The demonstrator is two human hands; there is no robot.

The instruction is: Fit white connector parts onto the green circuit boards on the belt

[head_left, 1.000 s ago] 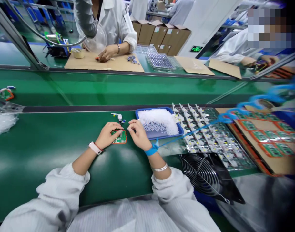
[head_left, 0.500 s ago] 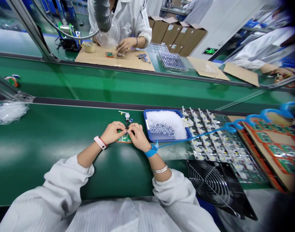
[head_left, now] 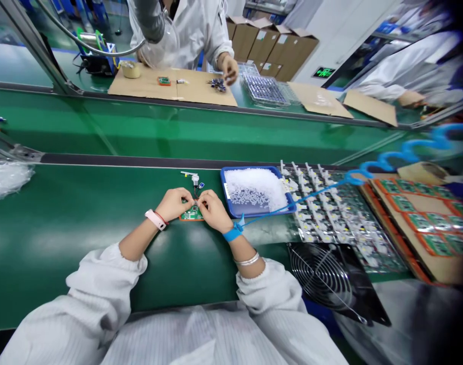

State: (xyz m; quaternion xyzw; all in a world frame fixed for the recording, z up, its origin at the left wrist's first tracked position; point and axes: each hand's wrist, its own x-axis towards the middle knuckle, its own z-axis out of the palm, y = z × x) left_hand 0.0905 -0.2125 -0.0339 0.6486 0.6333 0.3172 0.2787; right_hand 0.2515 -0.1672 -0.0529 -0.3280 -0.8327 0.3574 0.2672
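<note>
A green circuit board (head_left: 192, 215) with an orange edge lies on the bench between my hands. From its far side short dark wires run to a white component (head_left: 195, 179) and a small blue-and-white piece (head_left: 201, 185). My left hand (head_left: 174, 204) is closed in a pinch over the board's upper left part. Pinched as well, my right hand (head_left: 215, 210) sits at the upper right corner, its fingertips close to the left ones. Whatever is between the fingertips is too small to make out.
A blue tray (head_left: 254, 212) of white plastic bits stands right of my hands. Beyond are rows of white-topped assemblies (head_left: 318, 203), orange-edged boards (head_left: 429, 218) and a black fan (head_left: 322, 279). A blue coiled cord (head_left: 311, 195) leads from my right wrist. Across the partition sits a co-worker (head_left: 189, 30).
My fingertips have drawn slightly apart above the board, uncovering more of it. The view has shifted a little. The co-worker's hand has moved right, to the small parts on the cardboard.
</note>
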